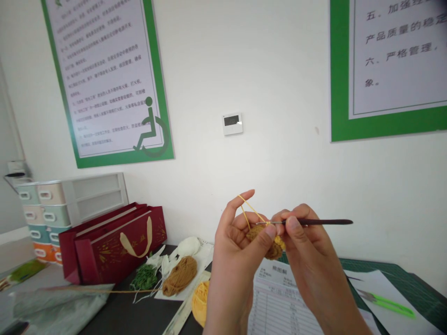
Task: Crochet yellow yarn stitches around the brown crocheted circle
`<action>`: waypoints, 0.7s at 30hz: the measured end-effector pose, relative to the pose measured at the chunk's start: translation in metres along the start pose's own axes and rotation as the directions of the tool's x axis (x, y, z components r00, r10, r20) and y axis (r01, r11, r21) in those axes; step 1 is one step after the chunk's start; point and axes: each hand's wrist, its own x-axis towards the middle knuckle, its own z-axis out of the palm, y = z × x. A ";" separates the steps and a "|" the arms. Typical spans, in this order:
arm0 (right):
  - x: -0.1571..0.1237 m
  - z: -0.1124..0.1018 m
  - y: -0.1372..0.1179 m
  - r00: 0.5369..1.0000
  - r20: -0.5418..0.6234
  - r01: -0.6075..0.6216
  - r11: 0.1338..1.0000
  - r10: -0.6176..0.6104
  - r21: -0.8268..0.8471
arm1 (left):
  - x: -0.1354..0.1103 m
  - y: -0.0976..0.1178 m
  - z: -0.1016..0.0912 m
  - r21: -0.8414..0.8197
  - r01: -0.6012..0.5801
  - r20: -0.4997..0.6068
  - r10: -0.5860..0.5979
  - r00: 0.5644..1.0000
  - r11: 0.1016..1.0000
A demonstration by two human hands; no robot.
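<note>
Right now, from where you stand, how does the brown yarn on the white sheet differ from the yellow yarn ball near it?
The brown yarn is darker than the yellow yarn ball, which is a light golden yellow. The brown yarn is a flattened oval lying in full view on a white sheet; the yellow yarn ball looks rounder and is partly hidden behind the left hand. Both are wound yarn.

- 2 hands (pixel 237 279)
- 1 crochet hook (pixel 314 222)
- 1 crocheted piece (pixel 265 242)
- 3 balls of yarn (pixel 179 277)
- 2 wall posters (pixel 104 79)
- 1 red gift bag (pixel 118 246)
- 1 pair of scissors (pixel 386 303)
</note>
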 end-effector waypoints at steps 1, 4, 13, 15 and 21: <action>0.000 0.000 0.000 1.000 -0.004 0.000 1.000 0.000 0.009 | 0.000 0.000 0.000 0.005 0.000 0.000 0.000 1.000 1.000; -0.001 0.003 0.000 1.000 -0.014 -0.001 1.000 0.001 0.011 | -0.001 0.002 0.000 0.033 -0.010 -0.022 0.011 1.000 0.999; -0.003 -0.023 -0.010 0.609 0.422 0.752 0.322 -0.671 -0.575 | -0.014 0.002 0.010 0.053 0.017 -0.105 -0.012 0.994 0.998; -0.002 -0.031 -0.013 0.458 0.506 0.782 0.061 -0.730 -0.620 | -0.014 0.002 0.010 -0.050 0.148 -0.018 -0.149 0.989 0.988; 0.001 -0.017 -0.013 0.772 0.272 0.635 0.718 -0.574 -0.285 | -0.011 0.008 0.004 -0.186 0.245 0.137 -0.222 0.965 0.952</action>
